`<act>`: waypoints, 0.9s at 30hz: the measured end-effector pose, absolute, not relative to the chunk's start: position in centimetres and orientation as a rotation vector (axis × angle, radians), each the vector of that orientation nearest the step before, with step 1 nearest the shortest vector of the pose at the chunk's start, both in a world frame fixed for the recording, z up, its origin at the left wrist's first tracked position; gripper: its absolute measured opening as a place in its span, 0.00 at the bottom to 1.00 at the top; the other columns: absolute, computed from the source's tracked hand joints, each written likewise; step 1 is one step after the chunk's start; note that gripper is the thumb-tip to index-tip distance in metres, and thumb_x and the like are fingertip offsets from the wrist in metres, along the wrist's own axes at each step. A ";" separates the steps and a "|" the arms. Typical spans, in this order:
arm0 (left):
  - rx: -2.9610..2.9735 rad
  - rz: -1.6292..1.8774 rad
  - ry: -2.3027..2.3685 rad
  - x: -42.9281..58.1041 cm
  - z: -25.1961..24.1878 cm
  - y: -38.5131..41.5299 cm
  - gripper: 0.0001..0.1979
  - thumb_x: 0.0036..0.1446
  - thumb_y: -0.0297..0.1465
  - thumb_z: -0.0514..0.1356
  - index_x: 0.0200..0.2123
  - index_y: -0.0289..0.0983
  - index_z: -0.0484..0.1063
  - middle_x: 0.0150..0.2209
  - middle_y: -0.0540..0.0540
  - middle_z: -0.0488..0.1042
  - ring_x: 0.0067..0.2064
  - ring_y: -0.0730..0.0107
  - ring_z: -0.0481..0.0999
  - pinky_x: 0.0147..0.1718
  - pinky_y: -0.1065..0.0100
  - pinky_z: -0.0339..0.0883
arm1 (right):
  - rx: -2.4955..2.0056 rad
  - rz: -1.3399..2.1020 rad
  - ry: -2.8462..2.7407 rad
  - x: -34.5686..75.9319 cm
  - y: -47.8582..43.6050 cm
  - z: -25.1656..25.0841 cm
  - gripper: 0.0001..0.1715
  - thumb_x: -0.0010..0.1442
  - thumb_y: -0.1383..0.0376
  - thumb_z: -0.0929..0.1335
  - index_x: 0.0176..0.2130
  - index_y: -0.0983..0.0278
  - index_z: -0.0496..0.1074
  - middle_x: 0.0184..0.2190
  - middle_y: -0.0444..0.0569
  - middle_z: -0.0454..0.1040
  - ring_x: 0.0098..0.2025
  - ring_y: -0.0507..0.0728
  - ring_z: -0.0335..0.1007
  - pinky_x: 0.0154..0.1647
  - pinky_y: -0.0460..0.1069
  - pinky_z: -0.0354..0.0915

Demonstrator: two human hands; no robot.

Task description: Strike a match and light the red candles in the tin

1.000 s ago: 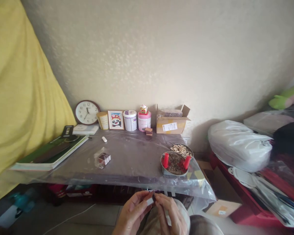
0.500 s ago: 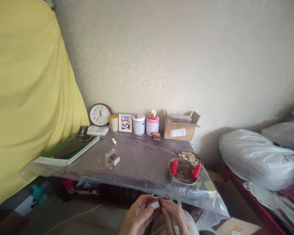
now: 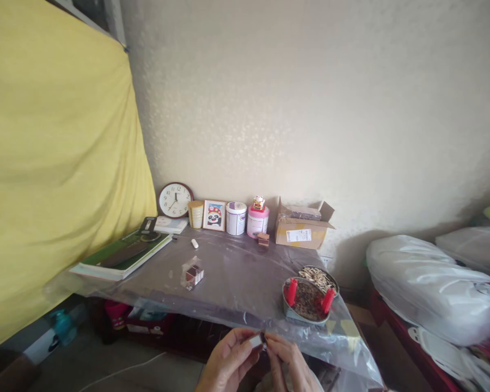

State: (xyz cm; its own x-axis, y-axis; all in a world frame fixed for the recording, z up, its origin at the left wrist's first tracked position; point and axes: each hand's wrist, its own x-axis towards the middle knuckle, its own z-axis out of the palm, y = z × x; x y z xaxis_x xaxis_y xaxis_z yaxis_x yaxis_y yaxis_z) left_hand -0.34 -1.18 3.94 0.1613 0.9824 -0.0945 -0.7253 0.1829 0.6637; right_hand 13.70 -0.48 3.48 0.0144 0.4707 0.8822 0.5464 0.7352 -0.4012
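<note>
My left hand (image 3: pixel 228 362) and my right hand (image 3: pixel 288 365) meet at the bottom middle of the view, in front of the table's near edge. Together their fingers pinch a small box (image 3: pixel 256 341), pale on the side facing me, which looks like a matchbox. Just beyond them on the plastic-covered table (image 3: pixel 237 272) stands a round metal tin (image 3: pixel 306 299) with two red candles (image 3: pixel 291 291) and many spent sticks in it. A small wrapped pack of boxes (image 3: pixel 193 274) lies further left on the table.
Along the wall stand a clock (image 3: pixel 175 200), a framed panda picture (image 3: pixel 213 215), two round canisters (image 3: pixel 236 218) and an open cardboard box (image 3: pixel 302 228). Books (image 3: pixel 122 258) lie at the table's left. A yellow curtain (image 3: pixel 53 163) hangs left; a white plastic bag (image 3: pixel 428 277) sits right.
The view has tilted up and swung left, showing more wall and curtain. My hands stay together low in the frame, still pinching the small box.
</note>
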 end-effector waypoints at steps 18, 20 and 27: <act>0.522 1.313 0.563 -1.1 6.4 -1.3 0.11 0.44 0.31 0.72 0.33 0.36 0.81 0.36 0.45 0.83 0.40 0.69 0.79 0.44 0.69 0.66 | -0.766 -0.132 -1.629 13.1 0.2 4.8 0.11 0.67 0.64 0.63 0.40 0.59 0.75 0.36 0.49 0.82 0.36 0.55 0.80 0.39 0.45 0.74; 0.522 1.313 0.570 -1.2 6.3 -1.2 0.11 0.43 0.32 0.72 0.33 0.36 0.81 0.36 0.45 0.83 0.40 0.69 0.79 0.44 0.69 0.66 | -0.743 -0.114 -1.627 13.0 0.3 4.9 0.11 0.67 0.64 0.63 0.40 0.59 0.76 0.36 0.49 0.82 0.36 0.55 0.80 0.37 0.44 0.75; 0.547 1.298 0.603 -1.0 6.7 -1.4 0.11 0.44 0.33 0.71 0.33 0.36 0.79 0.36 0.44 0.83 0.40 0.66 0.78 0.46 0.65 0.65 | -0.784 -0.062 -1.672 13.7 0.2 5.2 0.09 0.65 0.65 0.64 0.42 0.59 0.74 0.37 0.50 0.81 0.38 0.55 0.80 0.42 0.46 0.74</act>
